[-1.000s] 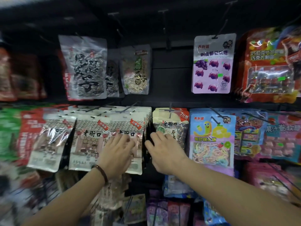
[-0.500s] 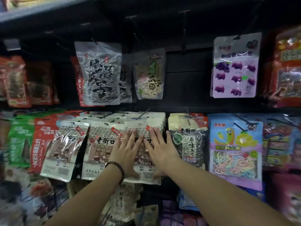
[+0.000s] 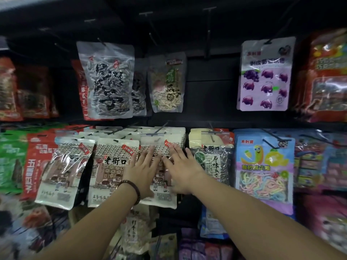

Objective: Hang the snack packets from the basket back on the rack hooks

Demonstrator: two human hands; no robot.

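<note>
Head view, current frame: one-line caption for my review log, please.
Left hand and right hand press flat on a cream seed packet hanging from a rack hook.

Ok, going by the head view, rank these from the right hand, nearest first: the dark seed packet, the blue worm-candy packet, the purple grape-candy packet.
1. The dark seed packet, just to the right of the right hand, on the same row.
2. The blue worm-candy packet, further right on that row.
3. The purple grape-candy packet, on the row above, up and to the right.
</note>
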